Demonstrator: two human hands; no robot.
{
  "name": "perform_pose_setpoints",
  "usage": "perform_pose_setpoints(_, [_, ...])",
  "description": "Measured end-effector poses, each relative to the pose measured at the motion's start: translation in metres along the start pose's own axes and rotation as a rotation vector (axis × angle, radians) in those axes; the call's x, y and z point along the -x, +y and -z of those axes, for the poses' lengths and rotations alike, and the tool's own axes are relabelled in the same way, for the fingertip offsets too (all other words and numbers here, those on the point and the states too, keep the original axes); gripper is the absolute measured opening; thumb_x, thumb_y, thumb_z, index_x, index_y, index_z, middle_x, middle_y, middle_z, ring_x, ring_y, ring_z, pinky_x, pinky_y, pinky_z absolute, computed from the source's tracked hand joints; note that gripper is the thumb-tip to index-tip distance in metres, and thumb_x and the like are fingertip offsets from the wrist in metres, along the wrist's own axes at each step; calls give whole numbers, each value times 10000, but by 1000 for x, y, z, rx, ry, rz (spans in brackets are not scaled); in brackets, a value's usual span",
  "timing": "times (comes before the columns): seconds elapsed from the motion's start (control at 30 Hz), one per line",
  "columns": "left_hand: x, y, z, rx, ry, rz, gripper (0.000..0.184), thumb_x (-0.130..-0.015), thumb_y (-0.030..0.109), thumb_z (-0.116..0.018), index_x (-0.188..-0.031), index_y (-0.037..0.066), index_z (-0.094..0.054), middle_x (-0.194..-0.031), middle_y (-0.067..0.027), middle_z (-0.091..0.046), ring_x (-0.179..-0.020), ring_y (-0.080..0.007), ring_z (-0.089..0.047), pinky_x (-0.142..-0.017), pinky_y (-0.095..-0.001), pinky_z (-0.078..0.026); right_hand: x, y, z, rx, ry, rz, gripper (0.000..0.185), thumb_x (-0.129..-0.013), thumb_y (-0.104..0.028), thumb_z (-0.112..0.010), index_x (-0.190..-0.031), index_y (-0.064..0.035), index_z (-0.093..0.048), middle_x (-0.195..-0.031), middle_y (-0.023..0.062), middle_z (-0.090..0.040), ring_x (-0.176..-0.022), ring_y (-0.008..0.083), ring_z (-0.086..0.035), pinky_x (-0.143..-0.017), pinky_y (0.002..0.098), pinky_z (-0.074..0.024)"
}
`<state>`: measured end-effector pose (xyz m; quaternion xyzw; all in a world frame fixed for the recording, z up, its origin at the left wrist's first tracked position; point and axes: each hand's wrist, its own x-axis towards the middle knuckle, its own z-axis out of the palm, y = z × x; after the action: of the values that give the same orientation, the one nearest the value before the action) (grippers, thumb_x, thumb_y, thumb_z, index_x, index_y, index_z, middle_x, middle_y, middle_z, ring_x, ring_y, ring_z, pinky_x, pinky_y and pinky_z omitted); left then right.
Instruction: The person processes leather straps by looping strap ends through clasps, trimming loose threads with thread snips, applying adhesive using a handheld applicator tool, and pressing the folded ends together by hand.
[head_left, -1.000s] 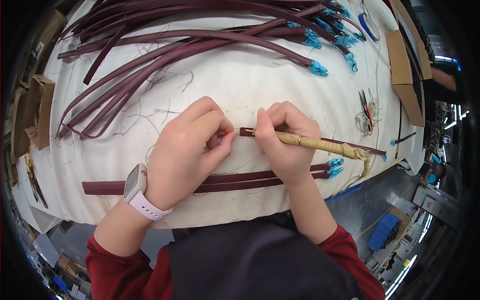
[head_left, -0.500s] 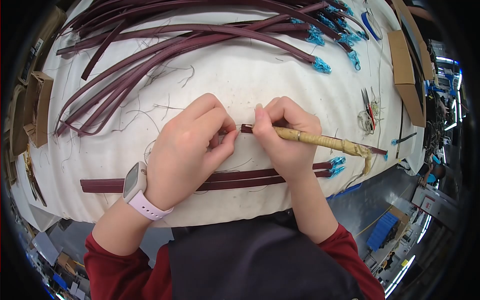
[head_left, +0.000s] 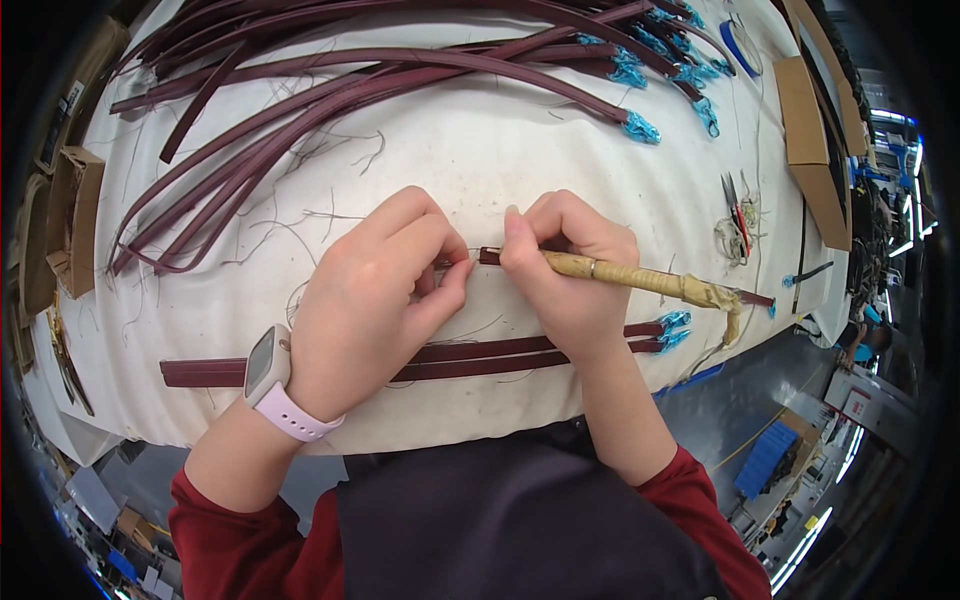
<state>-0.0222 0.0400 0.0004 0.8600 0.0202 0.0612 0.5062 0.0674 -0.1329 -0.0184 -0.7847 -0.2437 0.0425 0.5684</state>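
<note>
Flanking the maroon strap tip (head_left: 489, 256), our left hand (head_left: 385, 290) pinches, contents unclear; our right hand (head_left: 575, 280) clamps a tape-wrapped tool (head_left: 645, 284).

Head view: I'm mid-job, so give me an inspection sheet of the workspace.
Surface: table under a pale, creased cover.
Job's things: maroon strip, end showing; yellowish tool, tip hidden; two strips at the near side; strip pile at the far side, blue-wrapped ends to the right.
Clutter: loose threads scattered, some beside the snips.
Hands: left hand pinched near the maroon strip's end, contents too small to tell; right hand holds the tool.
Cables: nothing seen that reads as one.
Surroundings: cardboard boxes at both sides; another person partly in view at right.
</note>
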Motion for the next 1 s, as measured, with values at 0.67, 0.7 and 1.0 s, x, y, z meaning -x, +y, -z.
perform_pose_setpoints(0.67, [5,7,-3,-220,121,-147,123,-854,72,-845,-924,57,-743,-1017,-54,-652,-716,-205,-697,-620,-355,-557,5,2,14,-620,183,-209,269,-1080,-76,-556,-845,-82,-425,-685,70,-548,-537,93,-448,-464,232,-337])
perform_pose_setpoints(0.7, [7,3,-4,-230,96,-164,130,-856,78,-844,-923,59,-734,-1024,-57,-653,-716,-212,-697,-619,-354,-558,5,3,14,-606,177,-217,272,-1082,-82,-558,-842,-82,-428,-691,70,-553,-544,91,-452,-470,231,-343])
perform_pose_setpoints(1.0, [7,1,-3,-210,91,-191,159,-869,73,-819,-918,53,-669,-1031,-67,-658,-717,-249,-693,-638,-355,-566,10,-6,11,-458,91,-178,281,-1073,-5,-604,-825,-56,-481,-699,20,-569,-565,35,-458,-496,216,-372])
